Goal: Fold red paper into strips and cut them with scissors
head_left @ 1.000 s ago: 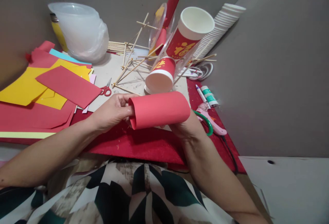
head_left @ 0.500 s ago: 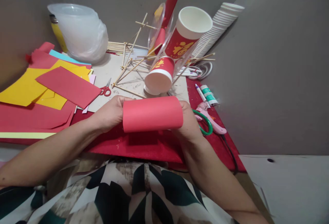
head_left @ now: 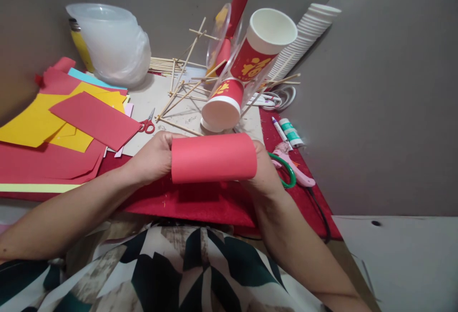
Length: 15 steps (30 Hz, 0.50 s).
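Fingers [head_left: 168, 140] of L hand [head_left: 153, 157] & R hand [head_left: 265, 171] grip red paper roll [head_left: 214, 158] @ opp. ends, spread mostly hidden.

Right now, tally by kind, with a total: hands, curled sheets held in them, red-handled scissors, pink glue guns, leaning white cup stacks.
Left hand and right hand: 2
Held curled red sheet: 1
Red-handled scissors: 1
Pink glue gun: 1
Leaning white cup stack: 1
Total: 6
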Each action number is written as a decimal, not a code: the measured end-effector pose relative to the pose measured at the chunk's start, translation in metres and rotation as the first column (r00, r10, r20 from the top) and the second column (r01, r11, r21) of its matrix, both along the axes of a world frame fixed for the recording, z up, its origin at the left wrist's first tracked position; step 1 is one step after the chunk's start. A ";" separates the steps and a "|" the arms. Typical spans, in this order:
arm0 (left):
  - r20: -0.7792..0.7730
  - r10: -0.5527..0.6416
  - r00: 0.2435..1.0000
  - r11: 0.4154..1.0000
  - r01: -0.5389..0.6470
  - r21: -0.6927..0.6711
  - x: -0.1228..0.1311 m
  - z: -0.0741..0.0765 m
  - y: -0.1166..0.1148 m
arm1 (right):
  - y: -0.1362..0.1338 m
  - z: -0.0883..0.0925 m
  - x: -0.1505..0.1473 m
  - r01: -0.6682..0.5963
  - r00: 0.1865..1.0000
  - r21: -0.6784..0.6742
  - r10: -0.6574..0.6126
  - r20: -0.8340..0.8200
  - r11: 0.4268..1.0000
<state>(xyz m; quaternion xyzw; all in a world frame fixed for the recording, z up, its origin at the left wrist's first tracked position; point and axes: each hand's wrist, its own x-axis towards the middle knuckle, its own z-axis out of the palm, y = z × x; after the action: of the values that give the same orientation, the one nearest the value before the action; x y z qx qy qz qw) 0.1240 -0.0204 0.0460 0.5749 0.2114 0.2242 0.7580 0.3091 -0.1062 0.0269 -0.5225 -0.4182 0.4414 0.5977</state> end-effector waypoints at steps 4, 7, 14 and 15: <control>0.025 -0.002 1.000 0.999 0.003 -0.038 0.000 0.002 -0.001 | 0.000 0.002 0.000 -0.007 1.000 0.002 0.007 0.014 1.000; 0.021 0.021 1.000 0.998 -0.019 -0.067 0.001 0.002 -0.001 | 0.000 0.004 -0.002 -0.025 1.000 0.011 0.025 0.011 1.000; 0.011 0.082 0.997 0.997 -0.082 -0.002 -0.001 -0.001 0.001 | -0.004 0.013 -0.007 0.009 0.996 0.095 -0.017 0.090 0.995; 0.003 0.087 0.996 0.996 -0.087 0.013 -0.001 -0.001 0.001 | -0.005 0.013 -0.007 0.007 0.993 0.118 -0.021 0.120 0.993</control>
<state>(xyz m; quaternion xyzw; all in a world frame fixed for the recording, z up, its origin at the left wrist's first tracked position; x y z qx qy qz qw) 0.1230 -0.0192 0.0453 0.5698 0.2336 0.2591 0.7440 0.3022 -0.1109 0.0404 -0.5154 -0.4750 0.3794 0.6040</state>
